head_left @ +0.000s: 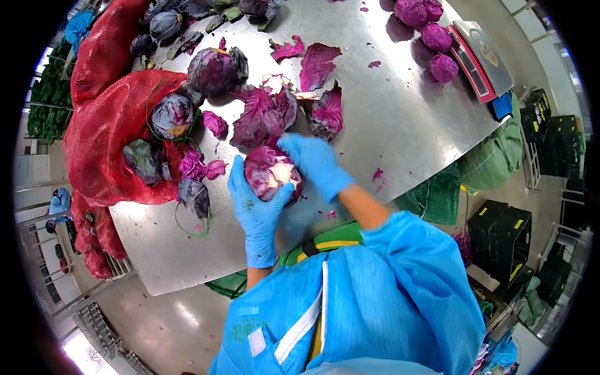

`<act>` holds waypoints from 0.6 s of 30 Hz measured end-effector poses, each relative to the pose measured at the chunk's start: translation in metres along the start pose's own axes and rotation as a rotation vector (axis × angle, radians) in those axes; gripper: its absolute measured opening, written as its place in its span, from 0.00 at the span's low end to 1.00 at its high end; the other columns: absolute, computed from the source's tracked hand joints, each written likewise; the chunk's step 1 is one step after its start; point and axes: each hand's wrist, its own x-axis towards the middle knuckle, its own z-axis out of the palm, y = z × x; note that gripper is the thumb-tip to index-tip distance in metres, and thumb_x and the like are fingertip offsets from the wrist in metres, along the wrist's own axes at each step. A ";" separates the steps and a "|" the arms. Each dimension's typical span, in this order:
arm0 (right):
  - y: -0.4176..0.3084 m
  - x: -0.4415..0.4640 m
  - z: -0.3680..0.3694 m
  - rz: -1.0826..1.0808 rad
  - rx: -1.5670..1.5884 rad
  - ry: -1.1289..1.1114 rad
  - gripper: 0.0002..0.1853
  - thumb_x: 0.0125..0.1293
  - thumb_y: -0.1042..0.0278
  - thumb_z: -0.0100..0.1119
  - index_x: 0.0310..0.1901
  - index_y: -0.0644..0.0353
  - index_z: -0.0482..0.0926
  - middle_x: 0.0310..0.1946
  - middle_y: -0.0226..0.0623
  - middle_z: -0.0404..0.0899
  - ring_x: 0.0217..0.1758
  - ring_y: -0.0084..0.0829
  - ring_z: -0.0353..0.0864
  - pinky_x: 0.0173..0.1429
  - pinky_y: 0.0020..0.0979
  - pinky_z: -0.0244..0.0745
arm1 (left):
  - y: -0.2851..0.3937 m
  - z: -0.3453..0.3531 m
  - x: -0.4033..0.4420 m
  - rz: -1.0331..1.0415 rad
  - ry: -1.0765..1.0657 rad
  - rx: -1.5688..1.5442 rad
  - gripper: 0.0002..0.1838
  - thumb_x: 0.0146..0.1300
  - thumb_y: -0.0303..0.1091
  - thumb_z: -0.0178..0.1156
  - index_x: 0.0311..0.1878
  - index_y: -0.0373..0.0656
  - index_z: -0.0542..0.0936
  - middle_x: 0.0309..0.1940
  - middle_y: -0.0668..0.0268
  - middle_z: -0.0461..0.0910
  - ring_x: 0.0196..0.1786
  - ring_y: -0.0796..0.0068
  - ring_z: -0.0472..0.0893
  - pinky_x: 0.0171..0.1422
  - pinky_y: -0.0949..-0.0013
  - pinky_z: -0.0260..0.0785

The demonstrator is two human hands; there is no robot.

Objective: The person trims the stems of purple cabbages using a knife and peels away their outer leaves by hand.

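Cradling purple cabbage [262,167]: left fingers [237,177] (coat's [381,294] green lettering [245,331] illegible)

- Desk [409,119]: shiny grey metal top.
- At its left, a red mesh bag [103,147], dark cabbages [172,117] at its mouth.
- Near the middle, a dark-leaved cabbage [209,71] and loose purple leaves [319,65].
- Far right, bright purple cabbages [436,37] beside a red-and-silver scale [484,56].
- Small purple scraps [378,174] dotted about; thin green string [199,235] near the front left edge.
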 end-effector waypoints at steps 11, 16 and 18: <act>-0.039 -0.025 0.018 -0.468 0.188 0.159 0.12 0.60 0.60 0.69 0.41 0.57 0.84 0.24 0.40 0.79 0.22 0.36 0.78 0.28 0.33 0.73 | -0.040 -0.044 -0.035 -0.061 0.157 0.056 0.56 0.41 0.46 0.79 0.72 0.39 0.60 0.71 0.50 0.57 0.74 0.52 0.57 0.77 0.54 0.50; -0.022 -0.015 -0.010 -0.264 0.191 0.310 0.12 0.61 0.61 0.68 0.40 0.59 0.83 0.23 0.42 0.78 0.23 0.31 0.76 0.30 0.34 0.72 | -0.062 -0.059 -0.048 -0.246 0.211 -0.405 0.53 0.42 0.41 0.78 0.72 0.41 0.61 0.71 0.56 0.60 0.72 0.57 0.61 0.77 0.56 0.52; 0.050 0.009 0.007 0.185 0.292 0.113 0.13 0.63 0.59 0.66 0.37 0.62 0.82 0.23 0.42 0.77 0.24 0.28 0.74 0.32 0.34 0.72 | -0.080 -0.070 -0.050 -0.238 0.122 -0.572 0.54 0.42 0.42 0.77 0.74 0.42 0.60 0.72 0.58 0.59 0.72 0.60 0.62 0.77 0.58 0.51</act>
